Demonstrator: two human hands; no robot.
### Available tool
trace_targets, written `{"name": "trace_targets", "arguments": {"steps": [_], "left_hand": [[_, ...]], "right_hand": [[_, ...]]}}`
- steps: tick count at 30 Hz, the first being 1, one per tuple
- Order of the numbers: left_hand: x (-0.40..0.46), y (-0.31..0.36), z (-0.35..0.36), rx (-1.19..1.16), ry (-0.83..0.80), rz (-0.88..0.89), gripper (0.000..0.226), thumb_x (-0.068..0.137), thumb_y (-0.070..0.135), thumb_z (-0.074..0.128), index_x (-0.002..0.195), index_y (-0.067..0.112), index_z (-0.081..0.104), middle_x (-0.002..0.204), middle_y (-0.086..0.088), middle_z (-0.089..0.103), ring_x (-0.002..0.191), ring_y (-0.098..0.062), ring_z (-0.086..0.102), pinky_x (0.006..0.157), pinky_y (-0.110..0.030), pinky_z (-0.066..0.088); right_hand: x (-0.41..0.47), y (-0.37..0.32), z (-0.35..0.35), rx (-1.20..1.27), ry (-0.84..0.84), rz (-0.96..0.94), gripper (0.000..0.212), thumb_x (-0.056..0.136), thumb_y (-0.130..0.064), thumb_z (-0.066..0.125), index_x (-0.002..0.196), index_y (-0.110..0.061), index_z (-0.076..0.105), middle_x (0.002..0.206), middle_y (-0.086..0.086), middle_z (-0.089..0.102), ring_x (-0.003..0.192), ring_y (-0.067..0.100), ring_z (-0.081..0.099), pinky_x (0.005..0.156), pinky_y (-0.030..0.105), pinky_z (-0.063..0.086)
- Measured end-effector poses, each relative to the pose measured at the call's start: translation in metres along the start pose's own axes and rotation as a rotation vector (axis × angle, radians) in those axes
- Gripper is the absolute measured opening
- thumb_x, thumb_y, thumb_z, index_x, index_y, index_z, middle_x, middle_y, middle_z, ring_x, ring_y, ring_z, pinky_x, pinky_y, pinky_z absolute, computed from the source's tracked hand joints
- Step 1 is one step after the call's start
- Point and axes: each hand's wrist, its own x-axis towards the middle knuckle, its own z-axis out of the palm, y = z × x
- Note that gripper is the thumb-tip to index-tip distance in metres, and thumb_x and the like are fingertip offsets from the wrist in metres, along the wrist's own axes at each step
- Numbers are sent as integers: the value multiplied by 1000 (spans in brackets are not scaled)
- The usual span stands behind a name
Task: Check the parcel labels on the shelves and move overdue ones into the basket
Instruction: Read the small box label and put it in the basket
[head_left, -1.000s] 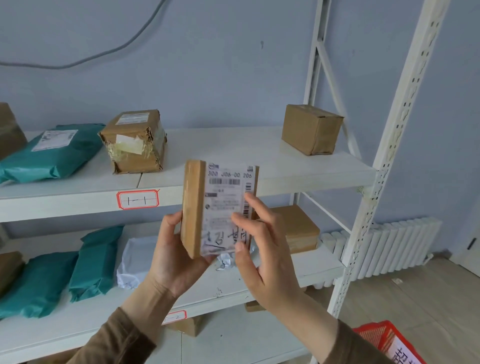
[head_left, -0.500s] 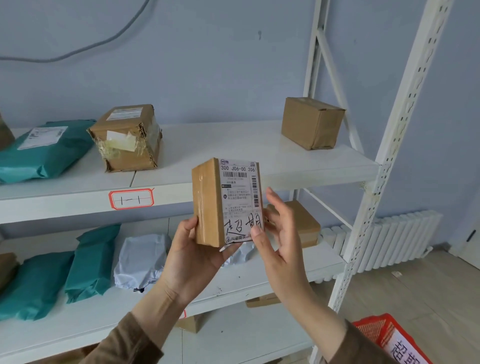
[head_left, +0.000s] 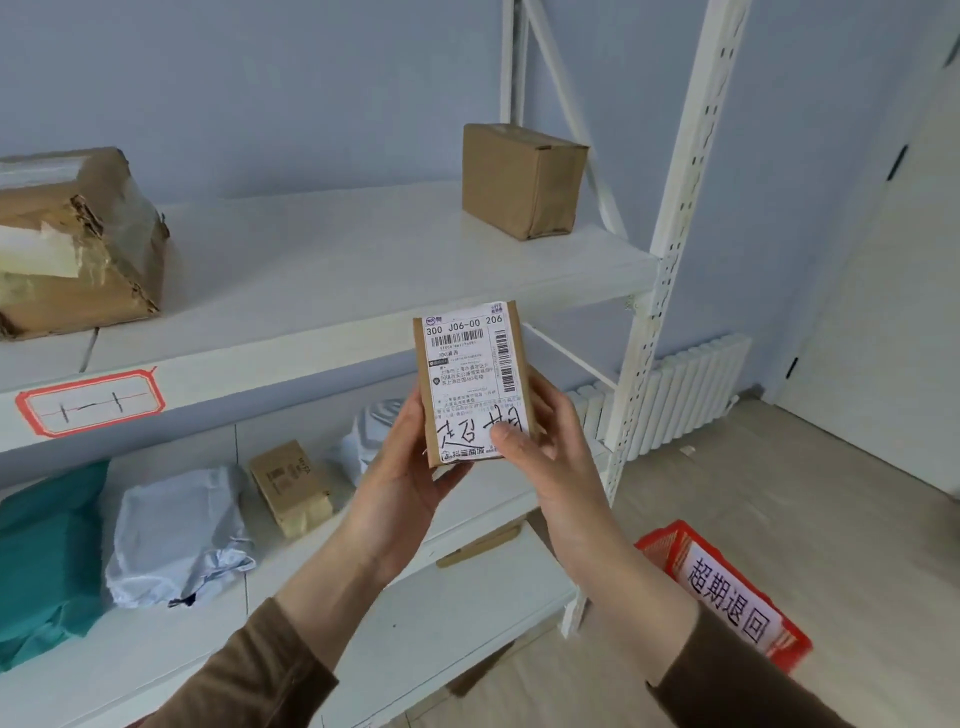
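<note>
**Parcel turned face-on; handwritten mark now readable**

Blue walls and a white metal shelving unit (head_left: 675, 218) fill the scene, with a white radiator (head_left: 691, 395) low on the right and a pale wood floor. Compared with a second ago, the view has swung right and down: the red basket (head_left: 670, 551), then only a corner at the frame's edge, now shows its paper sign, which reads 超期退回. The small brown parcel (head_left: 470, 384) has also been rotated from edge-on to face-on, so its label (head_left: 470, 376) is fully legible. That suggests the check is ending and the drop into the basket comes next.

The left hand (head_left: 400, 478) cups the parcel's lower left side; the right hand (head_left: 550, 447) pinches its lower right corner, thumb on the label. The parcel is held in the air in front of the shelves, above and left of the basket.

Printed at the top: "300 J06-00 206", with barcodes beneath. Large black handwriting across the bottom appears to read 超期, upside down. A red-bordered tag (head_left: 91, 400) on the upper shelf edge reads "1—1".
</note>
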Motion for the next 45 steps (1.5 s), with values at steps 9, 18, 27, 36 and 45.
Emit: {"name": "trace_targets", "arguments": {"steps": [9,18,27,36,45], "left_hand": [[33,-50,36,62,-223,-126,45,108,42,45,152,33,49,146,0,64,141,-24,55,121,-53,36],[43,-143,130,100,-292,-291,52,105,39,56,155,35,42,136,2,72,130,-22,65,114,-50,46],[54,-248,275,55,-217,-411,50,102,37,64,150,31,49,130,-2,75,125,-25,68,98,-42,56],[91,-335,345,38,-183,-508,55,101,36,67,152,38,47,131,-1,74,129,-25,66,115,-50,47],[197,-432,372,5,-108,-587,61,92,31,76,147,22,52,127,-9,76,121,-29,70,112,-51,50]], "right_hand": [[-9,32,-62,-91,250,51,53,90,-16,79,131,-34,51,134,0,68,126,15,65,92,26,59],[-64,41,-179,-4,484,224,38,107,-35,52,144,-27,52,126,-7,75,115,7,70,97,26,53],[-86,50,-355,-3,529,315,40,108,-30,52,147,-26,52,131,-3,73,124,15,67,116,46,46],[-62,77,-473,15,463,421,45,107,-31,54,151,-24,51,131,-5,73,128,15,65,119,45,42],[20,139,-571,49,454,532,33,104,-26,59,136,-20,57,125,4,75,117,19,71,111,39,51]]}}
